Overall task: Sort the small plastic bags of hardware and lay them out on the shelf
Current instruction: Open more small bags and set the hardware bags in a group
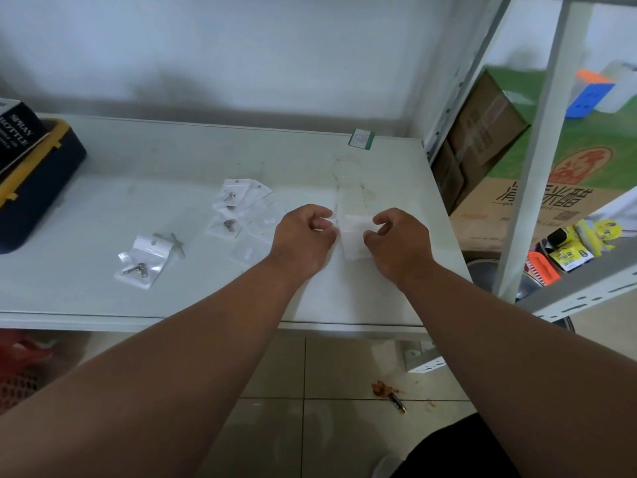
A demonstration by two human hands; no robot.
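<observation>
On the white shelf (172, 160), a small white plastic bag (353, 236) lies between my two hands. My left hand (303, 239) pinches its left edge and my right hand (400, 243) pinches its right edge. To the left of my left hand is a loose heap of several small bags (238, 208), some showing metal hardware. Further left, two bags (144, 260) with a metal part lie apart from the heap. What is inside the bag I hold cannot be seen.
A dark blue and yellow case (31, 188) with a black spray-bottle box (15, 132) on it sits at the shelf's left end. A green-edged sticker (361, 139) lies at the back. Another shelf frame (537, 150) with cardboard boxes (489, 125) stands right.
</observation>
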